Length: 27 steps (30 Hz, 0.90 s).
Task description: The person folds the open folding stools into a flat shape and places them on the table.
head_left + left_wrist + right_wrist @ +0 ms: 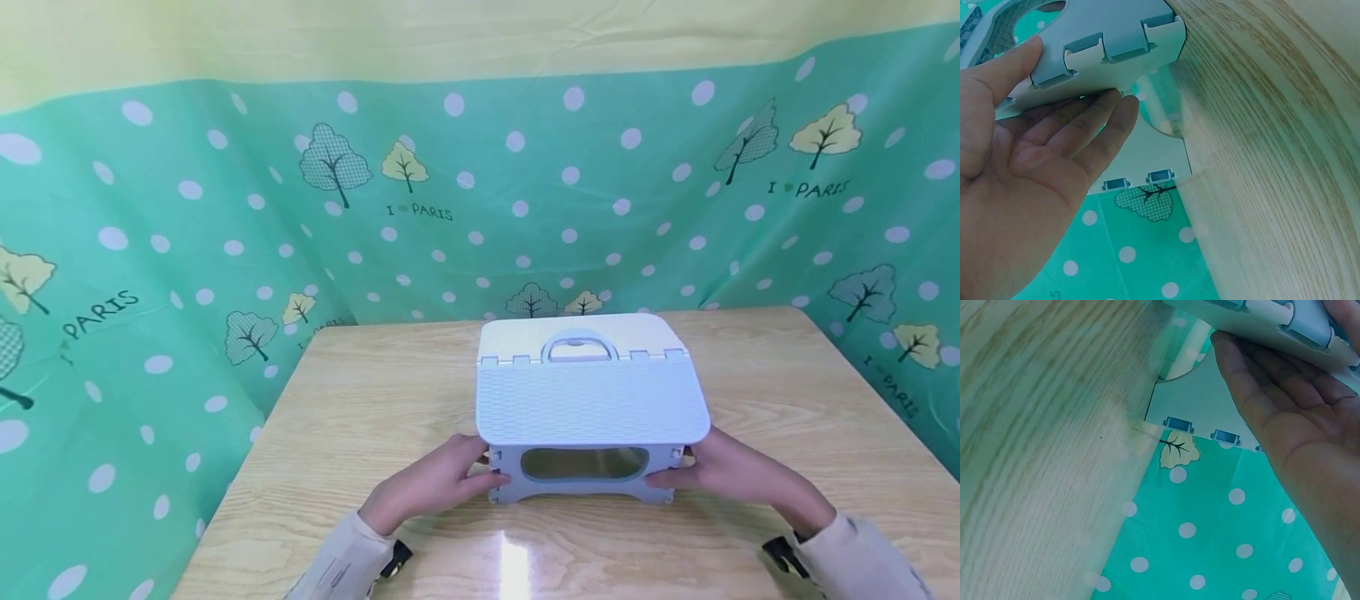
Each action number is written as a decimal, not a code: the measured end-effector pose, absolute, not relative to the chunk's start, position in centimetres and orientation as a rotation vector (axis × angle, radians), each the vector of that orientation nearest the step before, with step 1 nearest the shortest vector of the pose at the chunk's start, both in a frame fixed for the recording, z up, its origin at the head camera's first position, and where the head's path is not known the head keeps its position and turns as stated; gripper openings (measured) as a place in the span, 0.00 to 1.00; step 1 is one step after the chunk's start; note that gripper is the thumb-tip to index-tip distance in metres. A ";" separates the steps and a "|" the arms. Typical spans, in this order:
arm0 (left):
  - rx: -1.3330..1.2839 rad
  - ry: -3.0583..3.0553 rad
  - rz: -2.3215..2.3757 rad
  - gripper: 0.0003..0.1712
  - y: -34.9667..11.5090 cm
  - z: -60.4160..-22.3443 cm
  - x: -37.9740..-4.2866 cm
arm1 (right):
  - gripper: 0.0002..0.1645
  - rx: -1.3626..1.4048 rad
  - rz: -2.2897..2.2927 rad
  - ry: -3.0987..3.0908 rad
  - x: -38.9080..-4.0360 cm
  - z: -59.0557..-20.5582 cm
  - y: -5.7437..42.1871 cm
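Note:
A plastic folding stool (588,402), pale blue and white with a woven-look top and an arched handle (581,337), stands upright on the table. My left hand (438,477) grips the left edge of its front leg panel (582,487), thumb on the front face and fingers tucked behind. At the opposite edge, my right hand (731,471) holds the same panel, its thumb in front. In the left wrist view, hinge joints line the panel's side, and the other leg panel (1154,147) shows beyond my fingers. Part of the right thumb is cut off in the right wrist view.
The wood-grain table (360,392) extends on both sides of the stool. Behind it and along both sides hangs a green dotted curtain (487,208) printed with trees. Light glares off the table's front (514,567).

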State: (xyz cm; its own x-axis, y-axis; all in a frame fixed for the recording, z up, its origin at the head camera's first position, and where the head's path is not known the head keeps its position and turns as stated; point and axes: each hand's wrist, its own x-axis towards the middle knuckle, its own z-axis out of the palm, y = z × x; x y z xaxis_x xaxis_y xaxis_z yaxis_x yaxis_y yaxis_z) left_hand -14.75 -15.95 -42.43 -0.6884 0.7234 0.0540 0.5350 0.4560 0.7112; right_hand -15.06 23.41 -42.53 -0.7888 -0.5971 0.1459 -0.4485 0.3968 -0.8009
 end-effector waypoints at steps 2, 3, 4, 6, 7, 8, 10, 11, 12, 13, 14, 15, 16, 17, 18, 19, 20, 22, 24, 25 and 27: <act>1.083 2.449 1.059 0.35 -16.0 -42.5 -14.8 | 0.64 -0.940 -1.349 2.477 -15.0 -42.6 23.4; 1.084 2.447 1.059 0.35 -16.0 -42.5 -14.8 | 0.64 -0.941 -1.351 2.474 -15.0 -42.6 23.4; 1.087 2.448 1.059 0.35 -16.0 -42.6 -14.8 | 0.63 -0.946 -1.353 2.471 -15.0 -42.6 23.4; 1.101 2.452 1.056 0.35 -16.0 -42.6 -14.9 | 0.63 -0.950 -1.357 2.468 -15.1 -42.7 23.4; 1.111 2.451 1.056 0.35 -16.0 -42.6 -14.9 | 0.63 -0.950 -1.356 2.468 -15.1 -42.7 23.4; 1.123 2.453 1.054 0.35 -16.0 -42.7 -15.0 | 0.63 -0.950 -1.356 2.469 -15.1 -42.7 23.4; 1.144 2.454 1.051 0.36 -16.0 -42.7 -15.0 | 0.63 -0.946 -1.350 2.471 -15.1 -42.7 23.4; 1.153 2.454 1.049 0.36 -16.0 -42.7 -15.0 | 0.64 -0.938 -1.349 2.472 -15.1 -42.7 23.4; 1.157 2.451 1.048 0.36 -16.0 -42.7 -15.0 | 0.64 -0.928 -1.348 2.470 -15.1 -42.8 23.5; 1.155 2.448 1.048 0.37 -16.0 -42.7 -15.0 | 0.65 -0.914 -1.347 2.466 -15.1 -42.7 23.5; 1.154 2.447 1.048 0.37 -16.0 -42.7 -15.0 | 0.65 -0.908 -1.349 2.464 -15.1 -42.8 23.5; 1.153 2.445 1.047 0.37 -16.0 -42.7 -15.0 | 0.65 -0.901 -1.350 2.462 -15.0 -42.8 23.5; 1.149 2.445 1.046 0.38 -16.0 -42.7 -15.0 | 0.65 -0.895 -1.352 2.461 -15.0 -42.8 23.5; 1.144 2.443 1.045 0.38 -16.0 -42.7 -14.9 | 0.65 -0.893 -1.353 2.459 -15.0 -42.8 23.5; 1.142 2.442 1.044 0.38 -16.0 -42.7 -14.9 | 0.65 -0.895 -1.352 2.460 -15.0 -42.8 23.5; 1.143 2.443 1.042 0.38 -16.0 -42.7 -14.9 | 0.64 -0.900 -1.352 2.461 -15.0 -42.8 23.4; 1.143 2.444 1.042 0.38 -16.0 -42.7 -14.9 | 0.64 -0.907 -1.353 2.461 -15.0 -42.8 23.4; 1.142 2.441 1.042 0.38 -16.0 -42.6 -14.9 | 0.63 -0.913 -1.356 2.458 -15.0 -42.8 23.4; 1.146 2.438 1.043 0.38 -16.0 -42.6 -14.9 | 0.63 -0.919 -1.358 2.455 -15.0 -42.8 23.4; 1.146 2.436 1.045 0.38 -16.0 -42.6 -14.9 | 0.63 -0.921 -1.361 2.450 -15.1 -42.8 23.4; 1.148 2.433 1.048 0.38 -16.0 -42.5 -14.9 | 0.62 -0.924 -1.364 2.449 -15.1 -42.8 23.4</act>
State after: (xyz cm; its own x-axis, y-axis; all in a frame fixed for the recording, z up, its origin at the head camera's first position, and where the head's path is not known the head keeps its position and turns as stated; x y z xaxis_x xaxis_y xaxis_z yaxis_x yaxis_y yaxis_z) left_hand -14.92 -16.02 -42.52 -0.6564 0.7510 0.0718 0.5683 0.4295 0.7018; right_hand -15.10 23.42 -42.78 -0.7878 -0.6022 0.1295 -0.4272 0.3827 -0.8192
